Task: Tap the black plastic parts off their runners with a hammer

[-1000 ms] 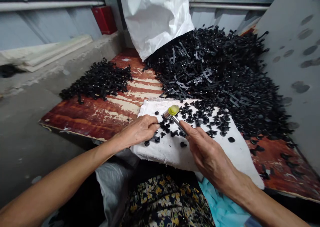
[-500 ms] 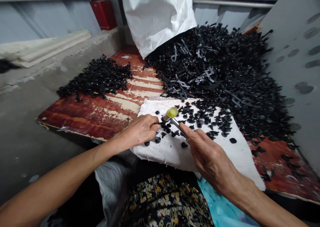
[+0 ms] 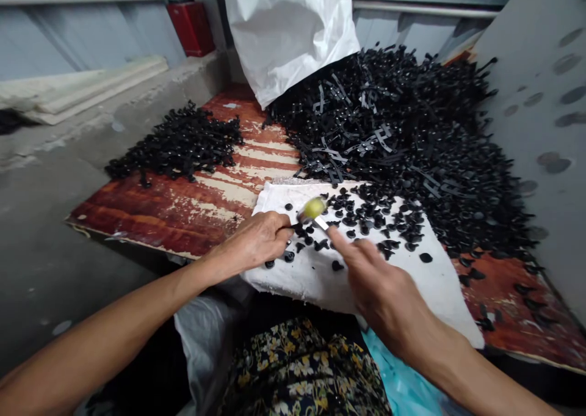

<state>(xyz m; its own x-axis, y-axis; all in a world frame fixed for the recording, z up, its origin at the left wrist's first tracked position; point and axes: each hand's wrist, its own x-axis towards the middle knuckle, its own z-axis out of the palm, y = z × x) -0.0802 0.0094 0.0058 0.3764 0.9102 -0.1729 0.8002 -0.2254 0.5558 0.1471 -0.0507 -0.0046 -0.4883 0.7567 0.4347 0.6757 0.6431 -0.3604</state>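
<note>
Small yellow-headed hammer (image 3: pixel 314 209) points up-left, shaft slanting down-right into the gripping right hand (image 3: pixel 384 294); left hand (image 3: pixel 254 242) curled shut on a black plastic piece (image 3: pixel 293 228), above white cloth (image 3: pixel 439 300).

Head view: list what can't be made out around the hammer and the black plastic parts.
Head view:
- Yellow-tipped hammer: lower shaft hidden by the right hand, which is also motion-blurred.
- Whatever the left hand pinches: hidden by its fingers.
- White sack: top cut off by the picture's upper edge.
</note>
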